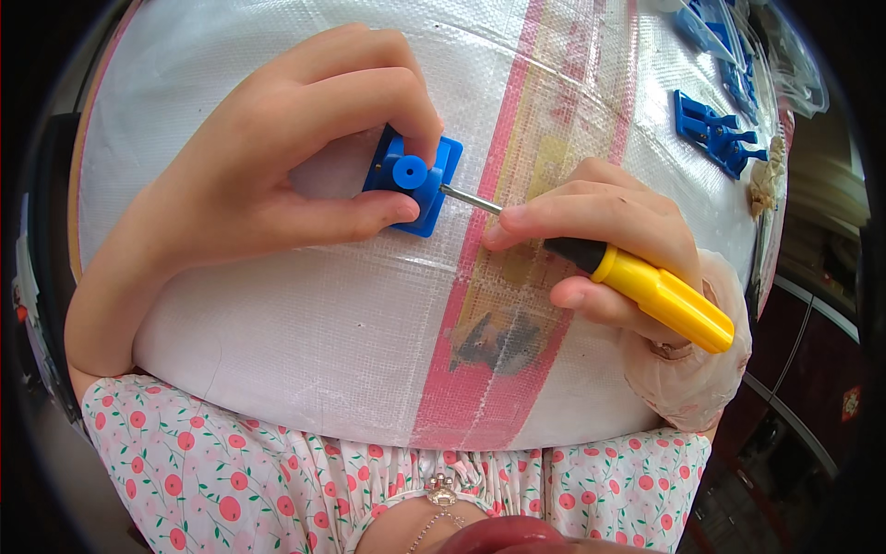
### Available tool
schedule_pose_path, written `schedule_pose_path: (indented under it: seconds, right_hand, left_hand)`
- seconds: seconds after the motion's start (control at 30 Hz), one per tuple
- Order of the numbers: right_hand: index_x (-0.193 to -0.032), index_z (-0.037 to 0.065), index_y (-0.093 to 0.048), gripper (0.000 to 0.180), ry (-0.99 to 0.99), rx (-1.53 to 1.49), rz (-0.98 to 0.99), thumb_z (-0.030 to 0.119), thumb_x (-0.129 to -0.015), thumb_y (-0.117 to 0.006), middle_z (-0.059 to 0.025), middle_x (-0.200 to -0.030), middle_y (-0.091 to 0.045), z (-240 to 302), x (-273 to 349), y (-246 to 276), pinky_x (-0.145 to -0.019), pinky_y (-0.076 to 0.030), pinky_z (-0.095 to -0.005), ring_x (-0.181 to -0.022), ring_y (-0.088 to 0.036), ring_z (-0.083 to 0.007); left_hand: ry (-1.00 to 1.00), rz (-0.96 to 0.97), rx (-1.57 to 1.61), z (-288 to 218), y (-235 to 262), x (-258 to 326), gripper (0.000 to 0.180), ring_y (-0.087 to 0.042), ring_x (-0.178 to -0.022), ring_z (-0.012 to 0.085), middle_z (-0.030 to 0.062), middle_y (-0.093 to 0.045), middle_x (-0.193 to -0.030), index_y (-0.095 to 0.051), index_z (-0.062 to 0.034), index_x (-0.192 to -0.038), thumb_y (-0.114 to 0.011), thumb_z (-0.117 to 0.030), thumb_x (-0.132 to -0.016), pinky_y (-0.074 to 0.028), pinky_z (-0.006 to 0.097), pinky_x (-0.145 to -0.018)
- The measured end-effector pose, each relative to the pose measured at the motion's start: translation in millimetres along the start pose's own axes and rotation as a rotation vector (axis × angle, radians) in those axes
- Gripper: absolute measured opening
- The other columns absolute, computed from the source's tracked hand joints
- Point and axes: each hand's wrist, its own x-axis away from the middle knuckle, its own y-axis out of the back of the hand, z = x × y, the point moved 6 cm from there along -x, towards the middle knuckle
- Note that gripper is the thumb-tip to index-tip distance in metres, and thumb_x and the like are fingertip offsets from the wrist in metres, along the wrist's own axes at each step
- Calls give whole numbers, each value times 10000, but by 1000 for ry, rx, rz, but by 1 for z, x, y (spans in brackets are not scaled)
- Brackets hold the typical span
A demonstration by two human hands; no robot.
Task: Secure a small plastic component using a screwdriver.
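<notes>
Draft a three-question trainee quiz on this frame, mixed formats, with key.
1. What colours are on the handle of the screwdriver? A) red and white B) yellow and black C) green and grey
2. True or false: the left hand holds the screwdriver.
3. Fill in: the shaft reaches the side of a ____ knobbed plastic piece.

Key:
1. B
2. False; the left hand pinches the knobbed plastic piece, and the right hand holds the screwdriver.
3. blue
</notes>
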Motion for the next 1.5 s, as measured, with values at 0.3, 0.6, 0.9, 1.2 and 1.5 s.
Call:
schedule_pose_path:
  seconds: [0.3,0.6,0.9,1.2,1.5]
  right_hand:
    - [-1123,20,-647,444,18,21,35,397,-889,-632,-116,-953,-712,0,0,0,-737,-476,-330,-822,-626,-233]
    - [-1149,25,-639,383,85,84,62,306,-890,-657,-107,-983,-709,2,-1,1,-731,-477,-327,-814,-623,-226]
    - [-1143,29,-659,354,195,276,18,179,-824,-699,-111,-985,-678,12,1,-9,-666,-452,-317,-727,-552,-219]
    - [-1127,65,-672,386,249,350,-31,111,-749,-737,-95,-996,-666,14,3,-13,-623,-436,-307,-708,-528,-200]
    - [-1120,76,-669,406,253,396,-43,74,-722,-748,-72,-987,-663,15,6,-15,-615,-431,-285,-703,-516,-183]
  left_hand:
    - [5,0,15,1,-1,0,272,-582,-931,210,101,-578,-1016,-602,-70,-913,-771,-191,-737,-474,304,-802]
    - [10,1,19,1,-1,0,262,-574,-929,201,100,-566,-1025,-594,-71,-915,-757,-185,-745,-470,295,-795]
    - [35,11,35,2,-1,1,241,-568,-927,196,98,-557,-1029,-586,-68,-921,-737,-167,-761,-468,290,-798]
    - [84,36,77,5,-3,2,227,-564,-931,171,96,-530,-1055,-576,-59,-935,-724,-130,-779,-499,253,-779]
    - [89,47,98,5,-4,0,220,-557,-941,172,90,-524,-1057,-565,-63,-939,-713,-112,-783,-496,254,-790]
